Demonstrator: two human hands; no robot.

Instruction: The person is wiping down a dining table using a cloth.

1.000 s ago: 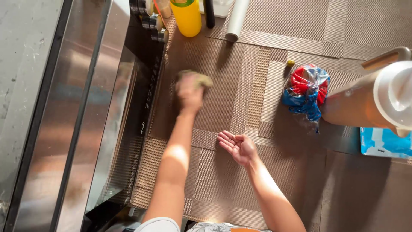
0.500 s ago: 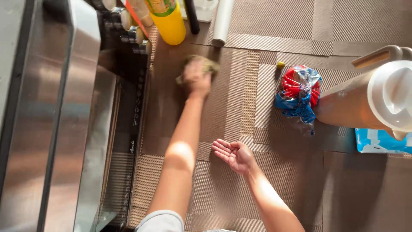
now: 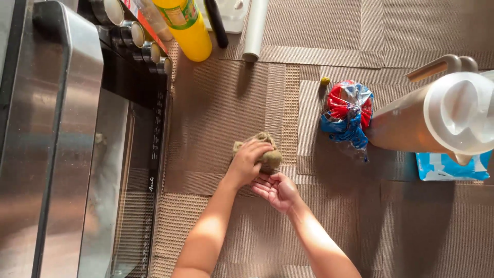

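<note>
My left hand (image 3: 247, 162) presses a crumpled brownish cloth (image 3: 266, 149) onto the brown woven table mat (image 3: 216, 113). The fingers are curled over the cloth. My right hand (image 3: 275, 190) lies palm up just below and to the right of the cloth, fingers spread, its fingertips close under the cloth's lower edge. It holds nothing.
A steel oven (image 3: 67, 139) with knobs fills the left. A yellow bottle (image 3: 188, 25), a white roll (image 3: 254, 28) and a dark stick stand at the top. A red and blue plastic bag (image 3: 347, 116), a small yellow ball (image 3: 325, 81), a lidded pitcher (image 3: 437, 121) and a blue packet (image 3: 445, 167) lie right.
My left hand has drawn the cloth down the mat from near the yellow bottle toward my right hand. The right palm has stayed cupped in about the same spot.
</note>
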